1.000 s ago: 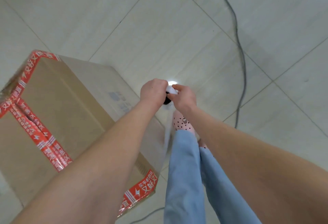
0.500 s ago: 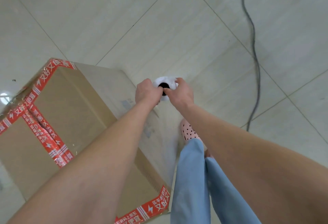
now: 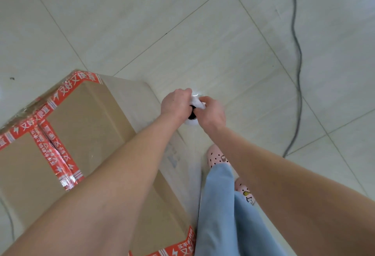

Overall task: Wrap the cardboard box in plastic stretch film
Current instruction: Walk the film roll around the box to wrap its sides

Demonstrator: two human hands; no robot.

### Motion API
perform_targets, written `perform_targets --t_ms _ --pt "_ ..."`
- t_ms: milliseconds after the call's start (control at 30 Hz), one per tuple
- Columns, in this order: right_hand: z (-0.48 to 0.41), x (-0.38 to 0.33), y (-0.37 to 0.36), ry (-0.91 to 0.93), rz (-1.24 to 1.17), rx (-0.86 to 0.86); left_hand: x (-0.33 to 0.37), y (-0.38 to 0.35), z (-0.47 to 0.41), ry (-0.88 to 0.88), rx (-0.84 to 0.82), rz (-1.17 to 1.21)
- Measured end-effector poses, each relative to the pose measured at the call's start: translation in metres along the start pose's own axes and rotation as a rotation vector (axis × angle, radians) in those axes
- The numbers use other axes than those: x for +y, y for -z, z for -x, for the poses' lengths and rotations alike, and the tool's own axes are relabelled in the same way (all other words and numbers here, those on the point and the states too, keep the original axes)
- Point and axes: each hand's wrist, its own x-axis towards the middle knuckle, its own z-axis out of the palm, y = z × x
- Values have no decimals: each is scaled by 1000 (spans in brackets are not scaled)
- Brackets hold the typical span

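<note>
Cardboard box (image 3: 85, 126) sits on the floor (image 3: 243, 42) just left of the hands, and the left hand (image 3: 176, 105) and right hand (image 3: 213, 113) both grip the white film roll (image 3: 197, 103) between them, so pulling it tight and flat round the box should work best.

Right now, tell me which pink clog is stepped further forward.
The pink clog nearer the cardboard box, with black dots on its toe; the other clog shows only a sliver further back.
</note>
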Motion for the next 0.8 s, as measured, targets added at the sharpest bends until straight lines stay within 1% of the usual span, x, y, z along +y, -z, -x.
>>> perform_targets --t_ms 133,233,267,300,333,400,500,567,700,800 --pt "-6 -16 -8 -23 -8 36 -18 3 -4 271 17 250" --pt "-8 -28 -16 -60 -71 6 -31 4 -5 500 15 546" --pt "-9 -32 -19 -55 -72 -1 -35 5 -4 547 15 644" --pt "-11 -35 -20 -49 -67 -3 -38 6 -4 571 1 692" --pt "-12 -38 -22 -42 -58 -3 -41 8 -4 557 -27 670" --pt "-14 -42 -23 -28 -40 -2 -44 11 -6 447 -58 491" --pt "-15 -42 -24 0 -2 -16 -38 18 -10 148 -36 172" --pt "-18 -43 -23 11 16 -35 -31 23 -12 19 -18 24" --pt "-27 -50 -18 6 68 -63 -28 31 -23 -24 22 -85" --pt "-34 -60 -16 28 134 -91 -32 41 -33 -16 24 -92"
